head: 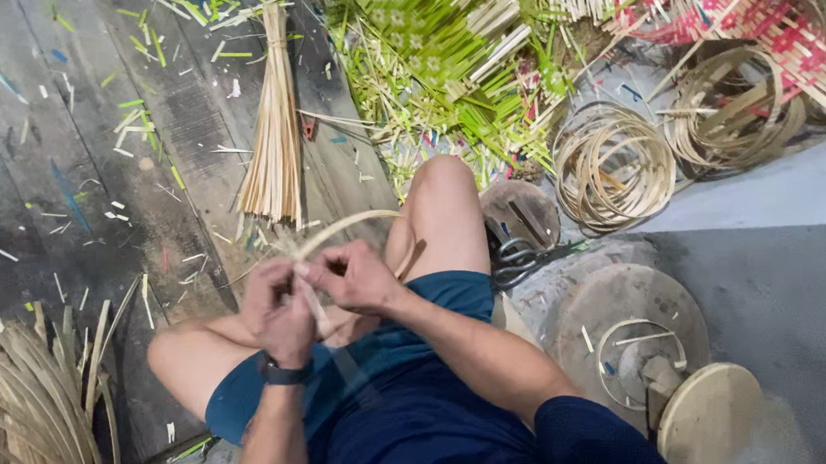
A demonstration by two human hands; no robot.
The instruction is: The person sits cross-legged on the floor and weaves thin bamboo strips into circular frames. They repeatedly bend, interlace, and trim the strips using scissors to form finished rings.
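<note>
I sit on the floor with my knees bent, and both hands meet between them. My left hand (277, 310), with a dark watch on its wrist, and my right hand (354, 274) both grip a thin pale bamboo strip (343, 226). The strip bends into a loop that arcs up and right over my right knee. My fingers pinch where the strip's ends overlap, and that spot is partly hidden by my hands.
A tied bundle of pale strips (275, 131) lies on the wooden floor ahead. Green and pink woven pieces (441, 55) are heaped at the back. Coiled bamboo rings (614, 167) lie at the right, with scissors (520, 258) and round wooden discs (709, 419) nearby.
</note>
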